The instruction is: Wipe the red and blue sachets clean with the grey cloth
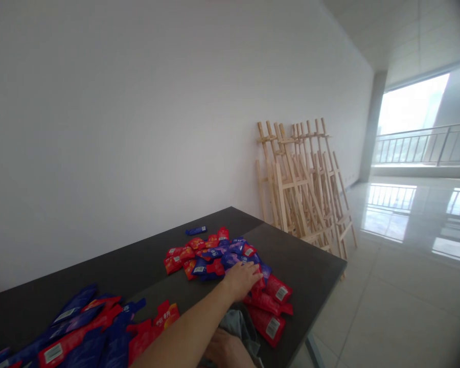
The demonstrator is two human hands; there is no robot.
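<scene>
My left hand [242, 280] reaches from the lower left over a loose pile of packets, its fingers stretched out and resting on a red packet [257, 287]. Blue-purple packets [235, 259] and red-orange ones lie around its fingertips. Closer to me, red packets with white barcode labels [273, 327] overlap near the table's right edge. My right hand [227, 350] is low in the view, partly behind my left forearm, beside grey-green cloth [240, 327]. Its fingers are hidden, so what it holds, if anything, does not show.
A second heap of blue and red packets [76, 335] covers the near left of the dark table [302, 255]. One blue packet [196, 230] lies apart at the back. Wooden easels [299, 189] lean on the wall beyond the table. A railing [425, 145] stands by the window.
</scene>
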